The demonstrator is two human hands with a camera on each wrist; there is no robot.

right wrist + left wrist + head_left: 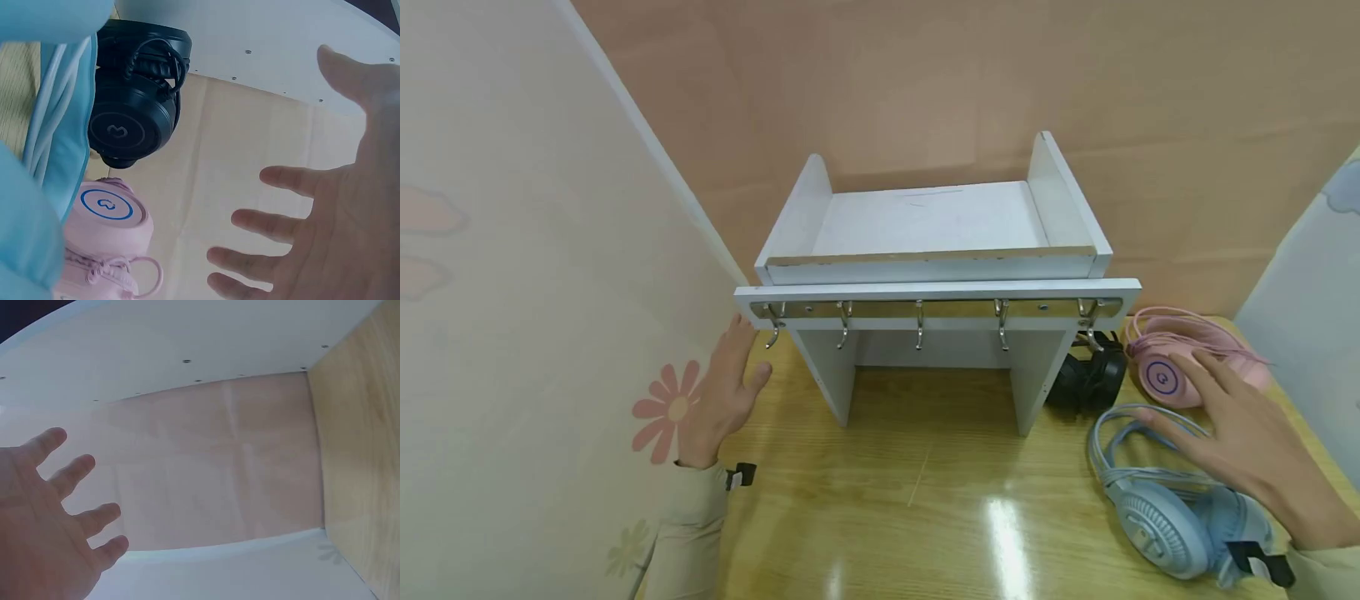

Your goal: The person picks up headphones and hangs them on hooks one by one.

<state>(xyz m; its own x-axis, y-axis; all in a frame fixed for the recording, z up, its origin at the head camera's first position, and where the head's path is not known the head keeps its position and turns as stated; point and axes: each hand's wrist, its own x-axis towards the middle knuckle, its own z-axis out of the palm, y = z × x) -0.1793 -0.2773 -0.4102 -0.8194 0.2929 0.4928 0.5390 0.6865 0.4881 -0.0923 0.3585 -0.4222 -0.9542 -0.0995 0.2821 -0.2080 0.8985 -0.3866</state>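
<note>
My left hand (722,400) hovers left of a white shelf with hooks (936,292), fingers extended and nothing held. In the left wrist view that hand (56,519) has its fingers spread beside the shelf's side panel. Over on the right, my right hand (1247,433) is held above the headphones, fingers spread and holding nothing. Blue headphones (1157,521) with a bundled cable lie below it. Pink headphones (1161,379) sit farther back, and black headphones (1101,379) stand against the shelf's right side. The right wrist view shows the hand (337,231) apart from all three headphones.
Metal hooks (919,325) run along the shelf's front rail. The shelf stands on a wooden surface (887,483), with brown paper (940,83) behind it. A white panel with a printed flower (677,408) borders the left, another pale panel (1311,333) the right.
</note>
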